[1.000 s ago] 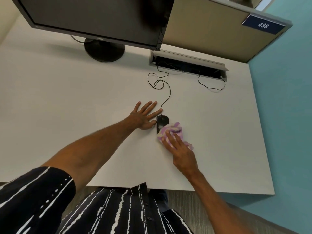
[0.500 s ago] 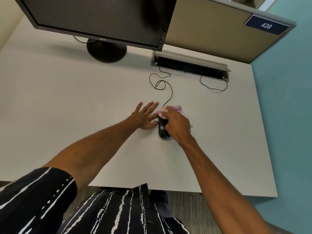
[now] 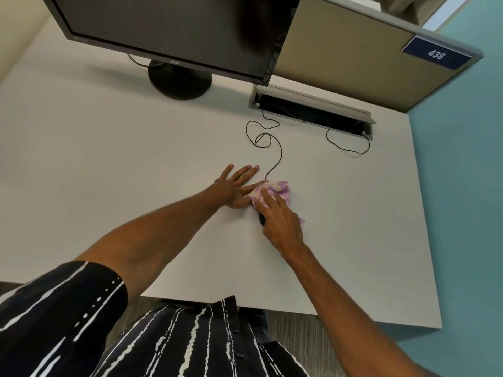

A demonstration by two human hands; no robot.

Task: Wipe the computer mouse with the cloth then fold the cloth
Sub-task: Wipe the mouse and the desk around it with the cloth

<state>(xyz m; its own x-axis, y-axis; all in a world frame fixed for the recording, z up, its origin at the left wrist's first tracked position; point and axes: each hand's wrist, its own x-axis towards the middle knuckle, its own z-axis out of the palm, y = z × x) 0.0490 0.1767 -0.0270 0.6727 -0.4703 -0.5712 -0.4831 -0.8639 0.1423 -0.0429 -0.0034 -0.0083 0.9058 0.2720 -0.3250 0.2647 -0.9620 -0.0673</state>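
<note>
A black wired computer mouse (image 3: 261, 219) lies on the white desk (image 3: 109, 159); only its near end shows from under the cloth. The crumpled purple-and-cream cloth (image 3: 280, 189) covers the rest of the mouse. My right hand (image 3: 280, 216) lies on top of the cloth and presses it onto the mouse with fairly straight fingers. My left hand (image 3: 234, 186) rests flat on the desk just left of the mouse, fingers spread, its index finger touching the cloth's edge. The mouse cable (image 3: 277, 156) runs back toward the cable slot.
A black monitor (image 3: 168, 31) on a round stand (image 3: 179, 80) stands at the back. An open cable slot (image 3: 313, 110) with a second loose cable (image 3: 348, 148) lies behind the mouse. A partition with a "438" sign (image 3: 435, 54) rises at the back right. The desk's near edge (image 3: 272, 311) is close to my body.
My right hand with the cloth slid from the mouse's near right up over its front, then back over its body. My left hand stayed flat beside the mouse.
</note>
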